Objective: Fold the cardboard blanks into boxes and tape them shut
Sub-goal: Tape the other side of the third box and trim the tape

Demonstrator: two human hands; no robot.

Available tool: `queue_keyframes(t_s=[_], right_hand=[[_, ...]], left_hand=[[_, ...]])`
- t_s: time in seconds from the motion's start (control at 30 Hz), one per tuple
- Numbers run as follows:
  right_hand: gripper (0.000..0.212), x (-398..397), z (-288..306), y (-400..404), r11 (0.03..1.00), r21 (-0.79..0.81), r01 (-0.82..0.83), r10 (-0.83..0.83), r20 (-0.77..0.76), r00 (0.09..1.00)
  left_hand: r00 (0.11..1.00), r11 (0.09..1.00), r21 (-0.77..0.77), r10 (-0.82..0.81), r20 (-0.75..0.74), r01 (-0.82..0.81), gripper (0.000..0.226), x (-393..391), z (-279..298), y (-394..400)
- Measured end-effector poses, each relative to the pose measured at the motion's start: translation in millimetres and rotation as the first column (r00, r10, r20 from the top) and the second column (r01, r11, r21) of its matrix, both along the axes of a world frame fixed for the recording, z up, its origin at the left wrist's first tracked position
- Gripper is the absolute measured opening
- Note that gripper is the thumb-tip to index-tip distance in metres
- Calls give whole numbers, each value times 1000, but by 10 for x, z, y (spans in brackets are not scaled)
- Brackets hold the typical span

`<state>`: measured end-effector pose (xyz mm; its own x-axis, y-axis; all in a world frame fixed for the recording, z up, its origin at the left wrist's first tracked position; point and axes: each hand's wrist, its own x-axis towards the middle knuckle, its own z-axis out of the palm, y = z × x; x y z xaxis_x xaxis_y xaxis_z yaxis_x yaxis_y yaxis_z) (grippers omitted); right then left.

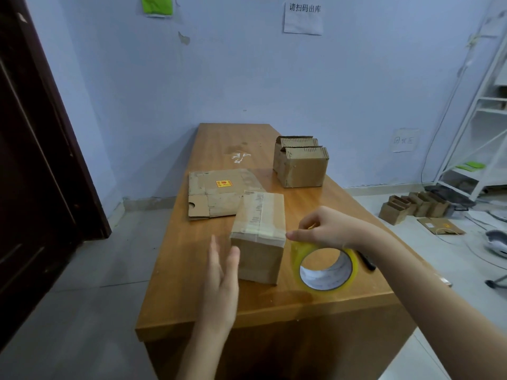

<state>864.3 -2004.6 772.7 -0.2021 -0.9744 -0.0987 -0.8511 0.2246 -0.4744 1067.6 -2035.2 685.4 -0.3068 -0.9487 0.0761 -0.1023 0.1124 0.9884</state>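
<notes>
A folded box (259, 237) is seen standing near the middle of the wooden table (208, 305), its long axis running near to far and leaning slightly right at the far end. Clear tape is laid along its top seam and across the near top edge.

The left hand (221, 272) is held flat with fingers straight, just beside the box's near left corner; contact cannot be told. The right hand (326, 227) is curled on the yellow tape roll (325, 267), which stands on edge right of the box, index finger extended to the box's near right top corner.

A flat blank (219, 192) with a small yellow-red label, unreadable, lies beyond the box. Two open-topped boxes (300, 163) stand at far right; contents are not visible. A wall notice (303, 17) reads "请扫码出库".
</notes>
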Motion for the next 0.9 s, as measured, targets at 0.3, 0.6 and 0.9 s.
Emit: queue_keyframes(t_s=[0.3, 0.6, 0.9], right_hand=[[59, -11, -4, -5, 999, 7, -34, 34, 8, 999], [58, -3, -53, -4, 999, -19, -27, 27, 9, 1000], [49, -143, -353, 296, 963, -243, 113, -9, 389, 921]], left_hand=[[964, 976, -214, 13, 265, 46, 78, 158, 130, -109], [682, 353, -737, 289, 672, 576, 56, -74, 248, -433], [683, 343, -766, 351, 641, 543, 62, -114, 314, -404]])
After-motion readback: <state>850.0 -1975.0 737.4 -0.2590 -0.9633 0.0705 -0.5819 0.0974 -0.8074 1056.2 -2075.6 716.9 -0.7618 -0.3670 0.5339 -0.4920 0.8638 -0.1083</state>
